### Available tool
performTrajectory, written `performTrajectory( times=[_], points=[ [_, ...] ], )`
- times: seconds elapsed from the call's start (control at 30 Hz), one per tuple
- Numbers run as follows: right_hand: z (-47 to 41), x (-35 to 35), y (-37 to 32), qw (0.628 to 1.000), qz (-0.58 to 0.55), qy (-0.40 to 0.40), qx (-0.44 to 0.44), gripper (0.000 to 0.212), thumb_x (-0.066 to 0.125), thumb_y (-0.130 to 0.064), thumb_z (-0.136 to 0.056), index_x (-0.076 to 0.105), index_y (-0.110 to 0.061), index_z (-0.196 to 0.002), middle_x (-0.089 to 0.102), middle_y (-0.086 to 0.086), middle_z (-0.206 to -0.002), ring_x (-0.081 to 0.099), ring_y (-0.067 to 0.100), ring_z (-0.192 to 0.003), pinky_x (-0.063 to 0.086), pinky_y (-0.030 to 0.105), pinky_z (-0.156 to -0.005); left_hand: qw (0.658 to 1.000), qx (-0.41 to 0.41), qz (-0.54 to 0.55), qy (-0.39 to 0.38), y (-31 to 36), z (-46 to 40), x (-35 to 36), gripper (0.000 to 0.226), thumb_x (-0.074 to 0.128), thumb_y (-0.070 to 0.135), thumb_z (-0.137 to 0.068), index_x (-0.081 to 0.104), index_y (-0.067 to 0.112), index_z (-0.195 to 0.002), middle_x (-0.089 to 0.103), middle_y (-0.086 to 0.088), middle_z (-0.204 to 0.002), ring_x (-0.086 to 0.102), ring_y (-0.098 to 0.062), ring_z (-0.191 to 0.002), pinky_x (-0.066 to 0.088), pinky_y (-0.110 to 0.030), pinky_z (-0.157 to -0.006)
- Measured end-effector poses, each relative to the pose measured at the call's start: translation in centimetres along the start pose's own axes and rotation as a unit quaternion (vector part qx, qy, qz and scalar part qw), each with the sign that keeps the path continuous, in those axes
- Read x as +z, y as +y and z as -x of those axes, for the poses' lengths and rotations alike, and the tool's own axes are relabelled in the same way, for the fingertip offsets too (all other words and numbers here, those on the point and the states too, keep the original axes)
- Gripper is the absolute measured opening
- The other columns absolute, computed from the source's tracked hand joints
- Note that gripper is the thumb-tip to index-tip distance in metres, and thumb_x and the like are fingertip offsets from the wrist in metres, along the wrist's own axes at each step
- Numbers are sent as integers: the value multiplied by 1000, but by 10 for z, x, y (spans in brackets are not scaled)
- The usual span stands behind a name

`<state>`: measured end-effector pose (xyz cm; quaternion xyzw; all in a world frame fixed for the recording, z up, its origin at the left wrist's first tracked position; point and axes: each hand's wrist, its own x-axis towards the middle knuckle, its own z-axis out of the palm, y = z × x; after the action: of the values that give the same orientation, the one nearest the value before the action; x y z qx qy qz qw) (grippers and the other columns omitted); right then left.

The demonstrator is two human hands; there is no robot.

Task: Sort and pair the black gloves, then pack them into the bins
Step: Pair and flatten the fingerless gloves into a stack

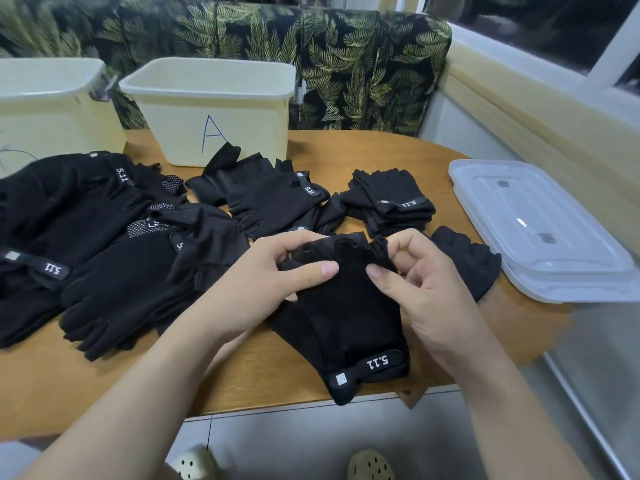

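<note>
We are mid-pairing, our left hand (277,271) and right hand (426,289) both pinching the finger end of a fingerless glove (349,313) over the table's (242,375) near edge, and next it likely needs its mate, then bin A (214,109).

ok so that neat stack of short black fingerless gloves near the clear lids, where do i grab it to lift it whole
Probably pinch the neat stack of black fingerless gloves at its cuff end, where the 5.11 strap wraps, coming from the near side. The layers lie aligned there, while the far finger ends are loose and would splay.
</note>
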<state>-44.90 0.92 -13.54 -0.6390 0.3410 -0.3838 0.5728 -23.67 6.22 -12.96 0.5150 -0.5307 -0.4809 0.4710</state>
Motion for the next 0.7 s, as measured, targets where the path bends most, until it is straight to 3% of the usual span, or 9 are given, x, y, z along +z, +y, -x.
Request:
performTrajectory(
  times=[0.07,0.13,0.23,0.3,0.4,0.57,0.63,0.7],
  points=[
    [1,-1,-1,1000,-7,16,4,15,63,-4,-98,48,-4,-97,70,20,-94,67,28,-85,61,42,-77,1000,10,9,24,0,0,4,16,71,28,-87,76,19,-101,75,-1,-90,71,-14,-83,57,-29,-73],
    [2,-2,-1,999,-13,29,7,14,64,-4,-98,51,-8,-100,71,6,-85,70,23,-86,62,38,-77,997,37,-18,63,-2,0,10,9,69,26,-92,75,19,-93,73,1,-84,67,-10,-78,53,-24,-69],
    [1,-2,-2,999,-30,22,30,19,64,-5,-98,55,-11,-113,78,6,-97,76,26,-92,63,41,-79,985,78,-72,138,-7,5,19,8,69,20,-95,75,17,-91,74,-1,-85,68,-10,-80,54,-28,-73],
    [-1,-5,-3,998,-44,18,49,27,65,-6,-98,56,-15,-121,79,8,-102,76,27,-96,63,46,-84,979,90,-74,167,-4,9,27,6,70,17,-94,75,18,-91,74,3,-84,67,-7,-80,52,-23,-73],
    [-4,-8,-2,996,-50,-16,75,34,69,-13,-97,59,-17,-129,78,7,-108,75,26,-103,59,52,-93,975,92,-88,180,6,9,30,8,71,15,-94,75,21,-89,73,7,-82,67,-6,-79,50,-20,-72],
    [-2,-15,1,989,-18,-92,115,26,69,-20,-97,71,-18,-124,77,1,-114,73,20,-109,56,46,-101,975,94,-76,189,29,-10,23,9,69,19,-96,75,20,-89,72,3,-81,69,-12,-77,53,-29,-65],
    [-2,-20,-1,990,-16,-91,108,27,70,-18,-97,71,-17,-124,77,1,-114,73,19,-107,57,43,-98,972,109,-93,187,39,-22,20,9,69,20,-97,74,19,-90,72,4,-81,67,-8,-75,51,-23,-63],
    [-4,-24,-4,991,-32,-77,103,26,70,-16,-96,70,-16,-122,78,2,-111,74,19,-103,61,37,-86,969,118,-111,188,49,-37,17,9,69,20,-97,74,17,-91,72,3,-82,66,-6,-75,49,-20,-63]
  ],
)
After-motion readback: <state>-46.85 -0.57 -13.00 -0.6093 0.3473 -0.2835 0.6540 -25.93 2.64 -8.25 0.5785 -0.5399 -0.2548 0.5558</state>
